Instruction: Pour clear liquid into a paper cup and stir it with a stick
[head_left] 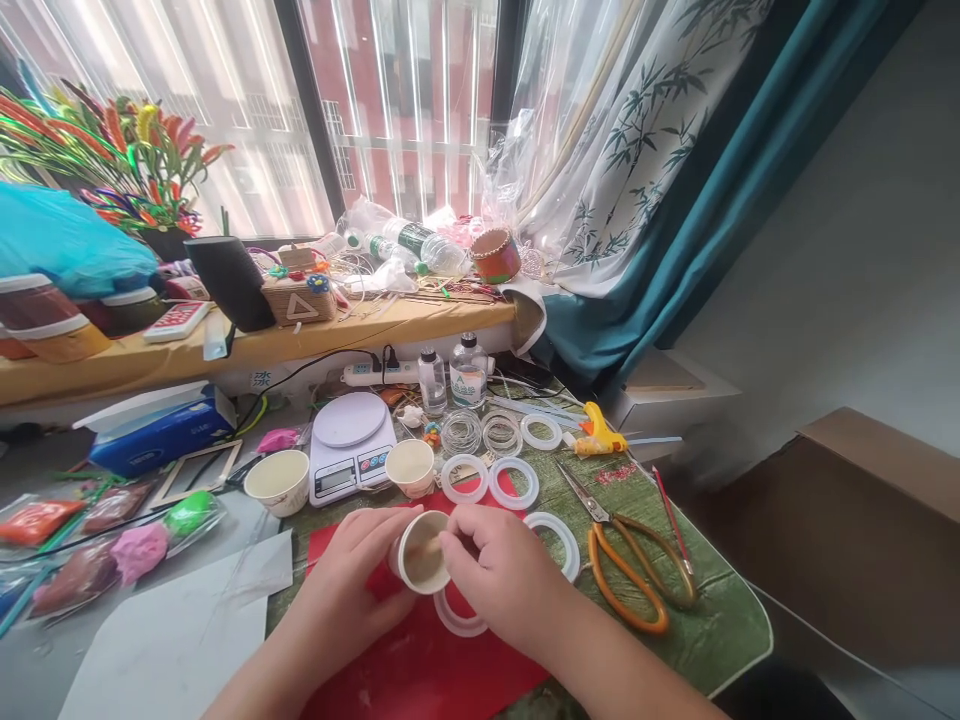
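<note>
My left hand (367,570) is wrapped round the side of a paper cup (406,572), which tilts toward me over a red sheet (390,665). Inside the cup my right hand (491,555) pinches a pale wooden stick (433,546), mostly hidden by the fingers. White ring moulds lie around the hands: one ring (457,625) partly under my right hand, another ring (571,545) to its right, and two more behind. Past the hands stand a second paper cup (410,468) and a white kitchen scale (352,450).
Large scissors (630,570) with orange handles and a pencil (673,520) lie at the right. A yellow glue gun (600,432) sits farther back, near two clear bottles (468,375). Another paper cup (277,483), a blue tissue pack (161,435) and bagged clay (139,550) are at the left.
</note>
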